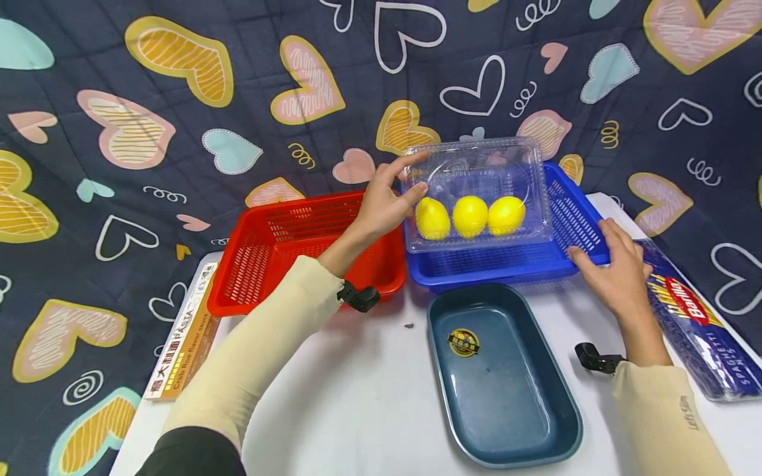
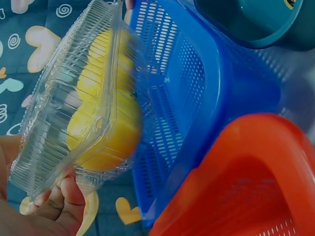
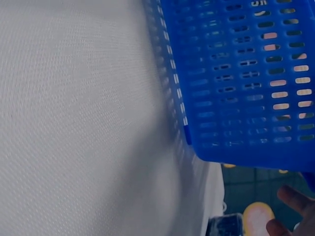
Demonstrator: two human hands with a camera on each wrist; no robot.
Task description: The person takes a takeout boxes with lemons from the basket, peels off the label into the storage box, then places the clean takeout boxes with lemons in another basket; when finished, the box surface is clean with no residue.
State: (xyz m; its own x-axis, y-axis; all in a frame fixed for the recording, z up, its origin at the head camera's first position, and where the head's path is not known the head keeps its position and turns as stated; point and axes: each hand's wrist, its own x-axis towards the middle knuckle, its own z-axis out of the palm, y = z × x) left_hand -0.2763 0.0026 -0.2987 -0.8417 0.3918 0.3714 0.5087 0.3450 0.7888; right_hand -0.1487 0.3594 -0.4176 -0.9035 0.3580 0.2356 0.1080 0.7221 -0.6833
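My left hand (image 1: 383,201) grips the left side of a clear plastic box (image 1: 538,178), thumb and fingers on its edge. Inside the box three yellow lemons (image 1: 469,216) sit in a row along the lower side. In the left wrist view the box (image 2: 54,118) is tilted, held over the blue basket (image 2: 216,93). At the basket's right end my right hand (image 1: 622,274) holds the rim, its thumb over the edge and the fingers outside. Only a few fingertips (image 3: 290,196) show in the right wrist view, beside the perforated basket wall (image 3: 236,123).
Left of the blue basket stands a red basket (image 1: 395,281). A dark teal tray (image 1: 488,403) with a round sticker lies in front. Beside the red basket is a pasta box (image 1: 184,337); a bag of spaghetti (image 1: 696,324) lies at the right. Heart-patterned cloth (image 1: 238,79) hangs behind.
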